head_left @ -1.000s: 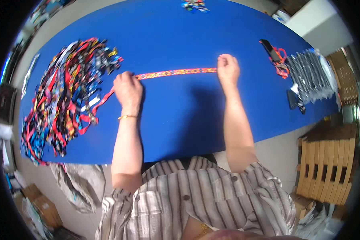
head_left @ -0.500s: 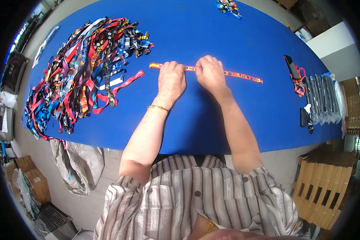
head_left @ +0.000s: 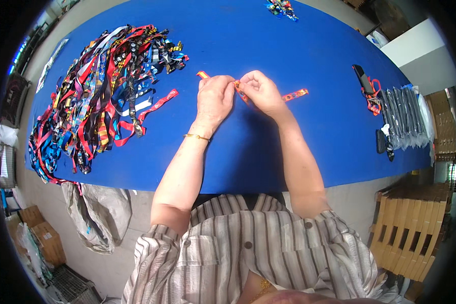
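Both my hands are on a narrow patterned strap [head_left: 295, 95], red and orange with dark round figures, over the blue table [head_left: 223, 45]. My left hand [head_left: 215, 99] is closed on it, and a short yellow-and-red end sticks out beyond its fingers. The fingers of my right hand [head_left: 261, 92] pinch the strap close by, where it bends up between the two hands. Its other end lies out to the right of my right hand. To the left spreads a big heap of mixed straps [head_left: 99, 91]; a red strap [head_left: 159, 105] trails from its near side.
At the right edge are a stack of clear-bagged dark items [head_left: 405, 117], a black object [head_left: 361, 76] and a red strap bundle [head_left: 374, 96]. A small colourful bunch [head_left: 282, 10] lies at the far edge. A whitish sack [head_left: 104, 213] hangs at the near left; flattened cartons [head_left: 408, 233] stand lower right.
The strap lay nearly straight across the table; now it is bunched and bent between my hands. My right hand has turned, and the strap's right end has drawn inward to the left.
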The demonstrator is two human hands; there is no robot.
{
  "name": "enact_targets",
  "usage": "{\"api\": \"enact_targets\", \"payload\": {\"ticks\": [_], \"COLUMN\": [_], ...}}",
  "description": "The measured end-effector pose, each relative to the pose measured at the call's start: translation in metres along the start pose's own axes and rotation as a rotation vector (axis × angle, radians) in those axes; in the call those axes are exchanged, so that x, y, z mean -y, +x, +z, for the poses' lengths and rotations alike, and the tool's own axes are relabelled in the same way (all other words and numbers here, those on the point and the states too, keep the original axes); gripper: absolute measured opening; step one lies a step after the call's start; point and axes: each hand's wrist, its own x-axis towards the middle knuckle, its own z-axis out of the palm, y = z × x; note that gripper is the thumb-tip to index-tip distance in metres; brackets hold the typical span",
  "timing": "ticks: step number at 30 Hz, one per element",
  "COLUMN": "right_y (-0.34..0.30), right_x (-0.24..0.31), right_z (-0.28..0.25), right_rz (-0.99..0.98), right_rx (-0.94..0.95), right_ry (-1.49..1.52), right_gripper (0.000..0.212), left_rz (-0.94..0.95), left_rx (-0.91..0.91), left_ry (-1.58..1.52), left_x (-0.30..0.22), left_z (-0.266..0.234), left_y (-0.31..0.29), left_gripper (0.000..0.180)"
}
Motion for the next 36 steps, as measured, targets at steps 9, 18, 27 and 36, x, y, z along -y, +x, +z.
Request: {"api": "enact_targets", "payload": {"ticks": [9,18,27,36], "right_y": [-0.021,-0.02,-0.016,-0.017], "right_x": [0.018,0.0,-0.008,-0.007], "right_z": [-0.02,-0.038,-0.036,-0.029], "right_rz": [-0.096,-0.108,0.011,0.039], "right_rx": [0.211,0.052,0.005,-0.022], "right_ry": [0.341,0.684,0.564,0.35], "right_gripper": [0.019,0.021,0.017,0.021], "left_rz": [-0.557,-0.664,-0.754,-0.808], "left_rx": [0.218,0.488,0.4,0.386], "left_ry": [-0.877,-1.205,-1.212,-1.141], "left_x": [-0.015,-0.033,-0.011,-0.008], "left_z": [0.001,0.0,0.021,0.016], "left_y": [0.005,0.031,0.012,0.008], "left_gripper": [0.02,0.014,0.009,0.012]}}
